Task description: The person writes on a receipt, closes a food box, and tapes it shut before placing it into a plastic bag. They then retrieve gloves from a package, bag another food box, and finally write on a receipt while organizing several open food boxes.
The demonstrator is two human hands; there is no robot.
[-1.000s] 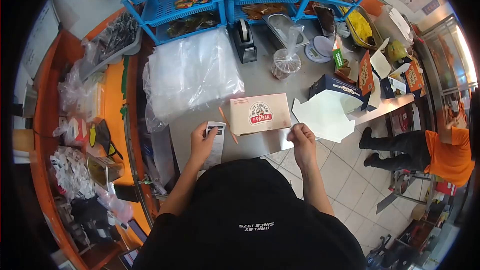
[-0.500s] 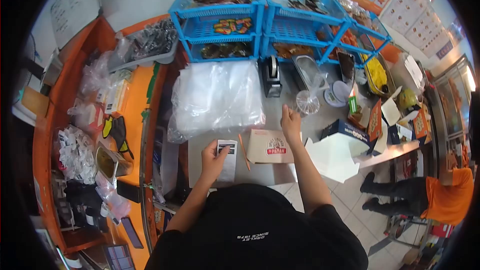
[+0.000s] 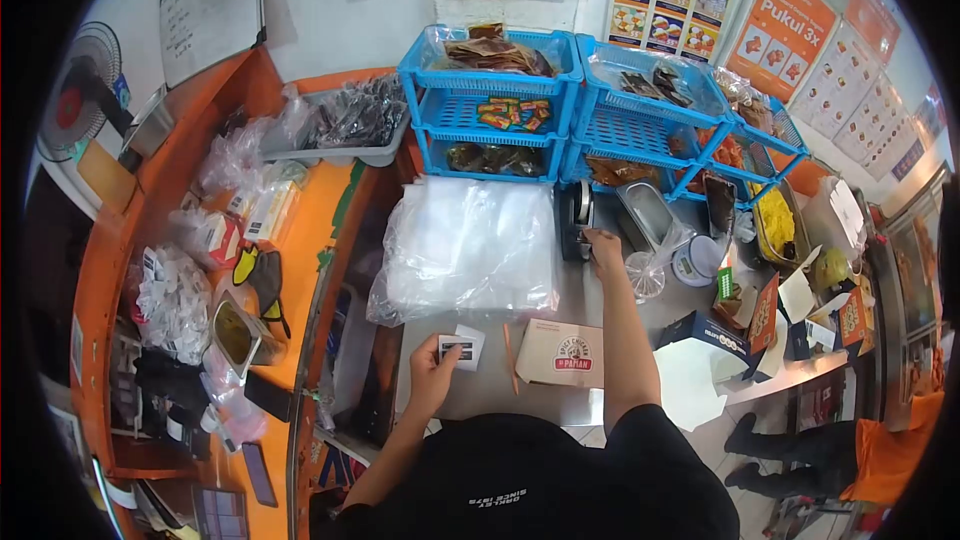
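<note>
My left hand (image 3: 433, 378) is closed on a white printed paper slip (image 3: 465, 347) with dark print, just left of an orange pencil-like stick (image 3: 510, 358). A closed cardboard food box (image 3: 562, 354) with a red and black printed logo lies right of the stick. My right hand (image 3: 603, 248) reaches forward with its fingers pinched at the near end of a black tape dispenser (image 3: 577, 210). Whatever those fingertips grip is too small to make out. Beyond my left hand is a stack of clear plastic bags (image 3: 470, 250).
Blue tiered baskets (image 3: 490, 115) with packets line the back. A metal tray (image 3: 645, 212), a tied clear bag (image 3: 645, 275) and a round white scale (image 3: 697, 260) stand right of the dispenser. Open boxes (image 3: 765, 325) crowd the right. A person in orange (image 3: 895, 450) is at far right.
My right hand has moved forward from above the box to the tape dispenser. The slip in my left hand now looks shorter, as if folded. The view has tilted upward.
</note>
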